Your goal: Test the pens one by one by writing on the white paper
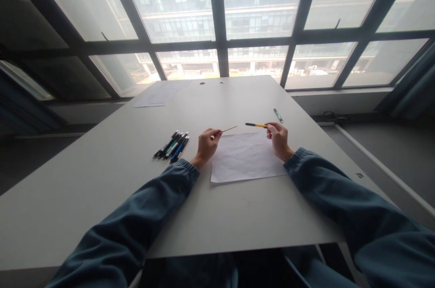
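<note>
My left hand [208, 143] is closed in a pinch on a thin dark pencil lead [230, 129] that points right toward the other hand. My right hand [278, 139] is closed on a yellow and black mechanical pencil [255, 125], whose tip points left at the lead. A small gap separates lead and pencil tip. Both hands hover over a white sheet of paper [246, 158] lying on the grey table [136, 179].
A bunch of several pens and pencils [171, 146] lies left of my left hand. A single green pen [277, 114] lies beyond my right hand. Another paper sheet [157, 96] rests at the far left by the windows [217, 20]. The table's near edge is at my elbows.
</note>
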Tool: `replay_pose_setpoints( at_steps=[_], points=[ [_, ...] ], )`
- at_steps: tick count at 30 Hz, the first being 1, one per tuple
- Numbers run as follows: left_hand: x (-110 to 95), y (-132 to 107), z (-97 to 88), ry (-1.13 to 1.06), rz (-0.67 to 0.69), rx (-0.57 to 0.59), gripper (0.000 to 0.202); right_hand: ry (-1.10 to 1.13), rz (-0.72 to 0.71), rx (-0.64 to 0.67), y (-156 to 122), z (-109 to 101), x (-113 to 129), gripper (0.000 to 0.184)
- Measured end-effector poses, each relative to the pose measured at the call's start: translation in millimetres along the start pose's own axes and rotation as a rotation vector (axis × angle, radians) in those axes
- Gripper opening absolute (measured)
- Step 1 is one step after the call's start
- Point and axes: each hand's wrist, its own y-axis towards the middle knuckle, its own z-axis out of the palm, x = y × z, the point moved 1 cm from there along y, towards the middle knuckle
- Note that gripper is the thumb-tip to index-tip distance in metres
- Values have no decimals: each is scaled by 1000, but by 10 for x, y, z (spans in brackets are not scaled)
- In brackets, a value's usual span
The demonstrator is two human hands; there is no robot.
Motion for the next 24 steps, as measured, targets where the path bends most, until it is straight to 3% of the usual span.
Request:
replay_pose_setpoints(
  at_steps=[4,12,20,24],
  points=[
    [-19,-12,4,7,1,16,19,-62,-13,-55,52,-51,-24,21],
    [-134,-44,17,29,124,104,16,-417,-132,102,12,-19,-76,30],
    [-122,-89,70,15,206,337,14,-560,-134,222,14,-31,-109,24],
    [-95,-98,87,32,237,394,15,-602,-151,233,21,-46,-123,23]
  ],
)
